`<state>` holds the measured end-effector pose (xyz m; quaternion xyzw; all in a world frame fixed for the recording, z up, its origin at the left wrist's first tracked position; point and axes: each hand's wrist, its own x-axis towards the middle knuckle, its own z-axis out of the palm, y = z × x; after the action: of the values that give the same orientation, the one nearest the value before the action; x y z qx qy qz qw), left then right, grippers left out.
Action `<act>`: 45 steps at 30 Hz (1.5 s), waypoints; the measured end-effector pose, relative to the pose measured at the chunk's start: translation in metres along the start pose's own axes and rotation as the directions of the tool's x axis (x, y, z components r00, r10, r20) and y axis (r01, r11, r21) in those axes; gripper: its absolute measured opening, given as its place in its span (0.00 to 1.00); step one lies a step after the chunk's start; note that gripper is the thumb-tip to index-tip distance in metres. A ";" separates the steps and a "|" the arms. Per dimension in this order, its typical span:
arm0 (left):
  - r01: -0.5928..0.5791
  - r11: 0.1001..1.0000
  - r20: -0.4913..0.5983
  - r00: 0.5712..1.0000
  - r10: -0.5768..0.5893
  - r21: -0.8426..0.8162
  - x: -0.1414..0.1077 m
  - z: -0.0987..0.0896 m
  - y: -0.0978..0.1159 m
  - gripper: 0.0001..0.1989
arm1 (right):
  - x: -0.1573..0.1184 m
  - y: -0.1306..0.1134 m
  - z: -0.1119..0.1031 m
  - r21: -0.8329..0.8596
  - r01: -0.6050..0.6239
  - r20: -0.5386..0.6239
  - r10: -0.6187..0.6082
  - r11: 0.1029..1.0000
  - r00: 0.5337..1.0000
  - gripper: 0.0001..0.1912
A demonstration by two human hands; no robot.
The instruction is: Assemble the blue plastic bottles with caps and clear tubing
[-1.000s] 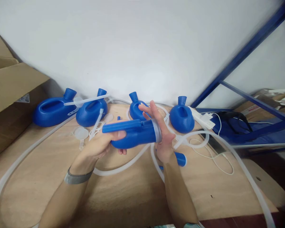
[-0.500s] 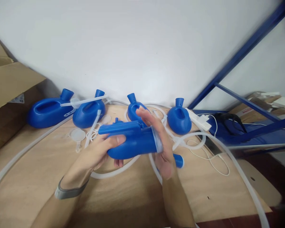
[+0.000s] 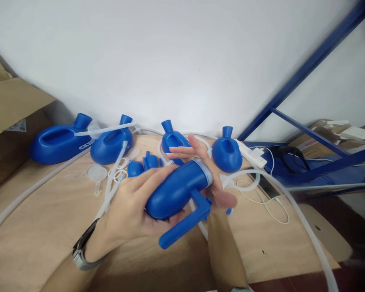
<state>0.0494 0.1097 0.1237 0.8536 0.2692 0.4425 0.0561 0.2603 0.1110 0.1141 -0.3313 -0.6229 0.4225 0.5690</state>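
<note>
In the left hand [image 3: 136,200] — one rounded blue plastic piece [image 3: 178,190], with a translucent band [image 3: 205,172] around its right end and a bent blue plastic arm [image 3: 185,225] angled toward the near left. Left fingers wrapped around the body of the piece. Right hand [image 3: 211,176] at the banded end, palm against it, fingers wide and extended. Location of the piece: above the middle of the wooden counter [image 3: 140,259].

Along the wall, behind the hands: four blue plastic bottles [image 3: 59,142] with short necks, in a row. Near the left hand: small blue plastic parts [image 3: 135,168], a translucent round lid [image 3: 96,173], white rings [image 3: 120,175]. To the right — a translucent hose [image 3: 298,202] in a long curve, a dark phone [image 3: 267,186] and a white power strip [image 3: 246,152]. At far left, an open brown cardboard box [image 3: 15,117].
</note>
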 end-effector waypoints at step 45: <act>0.127 0.990 -0.233 0.966 -0.111 0.056 0.014 0.004 -0.037 0.27 | 0.009 0.000 0.003 -0.573 0.458 -0.113 -0.619 0.680 0.777 0.14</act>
<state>0.0438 0.1483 0.1189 0.7804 0.3399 0.5244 0.0210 0.2564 0.1186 0.1179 -0.3298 -0.6888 -0.0039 0.6455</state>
